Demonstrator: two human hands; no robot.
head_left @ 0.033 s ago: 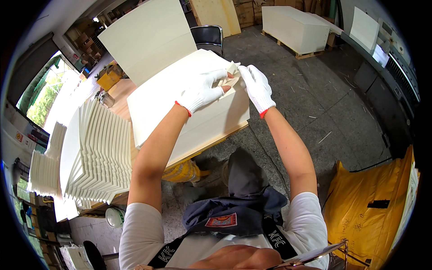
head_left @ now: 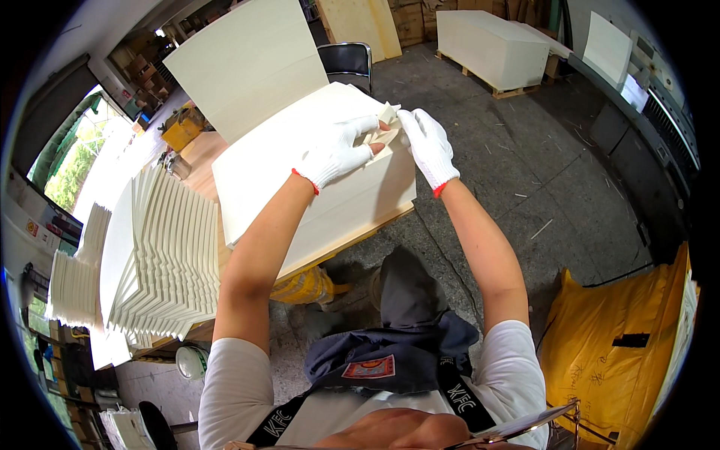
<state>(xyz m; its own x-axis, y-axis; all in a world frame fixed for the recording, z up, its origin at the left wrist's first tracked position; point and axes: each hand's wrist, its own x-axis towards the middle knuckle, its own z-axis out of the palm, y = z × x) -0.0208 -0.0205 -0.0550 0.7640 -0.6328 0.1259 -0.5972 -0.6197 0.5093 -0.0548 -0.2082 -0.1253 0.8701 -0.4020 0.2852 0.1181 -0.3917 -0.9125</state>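
Note:
A thick stack of large white sheets (head_left: 277,120) stands in front of me. At its right edge is a small bunch of white paper strips (head_left: 386,135), some sticking up. My left hand (head_left: 343,151), in a white knit glove with bare thumb and fingertip, rests over the stack and has the strips between thumb and finger. My right hand (head_left: 429,145), gloved too, is closed at the right end of the same strips, its fingers bent against the stack's corner. The gloves partly hide the strips.
A large white sheet (head_left: 244,64) stands upright behind the stack. On the left are fanned, bent white sheets (head_left: 169,255) and a metal can (head_left: 177,165). A black chair (head_left: 346,60) stands beyond, a palletised white stack (head_left: 491,49) at far right, a yellow bag (head_left: 615,337) at near right.

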